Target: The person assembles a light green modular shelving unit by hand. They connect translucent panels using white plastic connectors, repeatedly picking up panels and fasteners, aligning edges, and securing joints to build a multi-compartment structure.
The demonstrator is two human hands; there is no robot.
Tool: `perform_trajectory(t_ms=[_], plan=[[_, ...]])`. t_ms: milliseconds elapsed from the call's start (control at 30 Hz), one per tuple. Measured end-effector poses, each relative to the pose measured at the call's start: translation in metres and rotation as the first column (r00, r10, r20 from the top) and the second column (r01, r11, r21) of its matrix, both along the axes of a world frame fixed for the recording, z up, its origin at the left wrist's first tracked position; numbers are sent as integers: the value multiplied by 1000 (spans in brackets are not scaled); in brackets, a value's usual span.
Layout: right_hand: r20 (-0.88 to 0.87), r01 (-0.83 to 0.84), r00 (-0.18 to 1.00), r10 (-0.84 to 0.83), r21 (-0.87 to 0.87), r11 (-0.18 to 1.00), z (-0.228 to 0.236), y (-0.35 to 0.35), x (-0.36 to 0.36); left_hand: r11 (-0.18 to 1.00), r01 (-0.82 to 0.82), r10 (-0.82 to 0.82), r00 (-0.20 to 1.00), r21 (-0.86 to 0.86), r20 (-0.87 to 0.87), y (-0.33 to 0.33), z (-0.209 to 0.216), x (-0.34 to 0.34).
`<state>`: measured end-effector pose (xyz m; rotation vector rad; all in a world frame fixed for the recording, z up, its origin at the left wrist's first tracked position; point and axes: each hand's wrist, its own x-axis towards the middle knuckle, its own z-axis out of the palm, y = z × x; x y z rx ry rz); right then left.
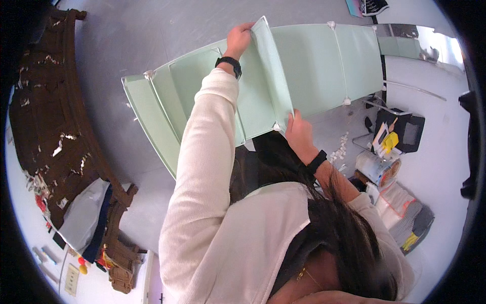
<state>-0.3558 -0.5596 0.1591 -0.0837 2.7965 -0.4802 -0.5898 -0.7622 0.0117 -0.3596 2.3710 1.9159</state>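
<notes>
A pale green panel (267, 68) stands raised across the middle of a long pale green panel unit (314, 63). My left hand (238, 40) is closed on the panel's far end, with the fingers at its edge. At the near end my right hand (299, 133) pinches the same panel beside a white corner connector (276, 126). More white connectors (331, 25) join the unit's panels along both long edges. To the left of the raised panel, upright dividers (169, 96) split the unit into compartments. My left forearm hides part of this side.
Dark carved wooden furniture (55, 101) runs along the left, with a clear plastic sheet (86, 213) over one end. Small white pieces (341, 147) lie on the grey floor near a black chair (415, 133) holding yellow items. Bags (397, 202) sit at right; a shoe (374, 6) lies far right.
</notes>
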Motion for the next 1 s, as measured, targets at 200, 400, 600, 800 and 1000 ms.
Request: perform_trajectory(t_ms=[200,400,600,800,1000], plan=[[21,10,1000,-9,-53,999,-5,1,0,993,103,-100,993,-52,56,-7,-7,-8],[30,37,999,-34,-117,992,-6,0,-2,965,158,-141,985,-209,96,-8,-6,-13],[66,97,994,-90,-126,987,-7,0,-2,937,240,-194,962,-253,194,-6,-11,-18],[59,143,989,-134,-202,969,-2,6,6,836,49,-131,985,547,111,-18,-15,-20],[189,305,949,-253,-339,890,-2,19,29,810,473,-253,815,347,-521,-9,2,-1]])
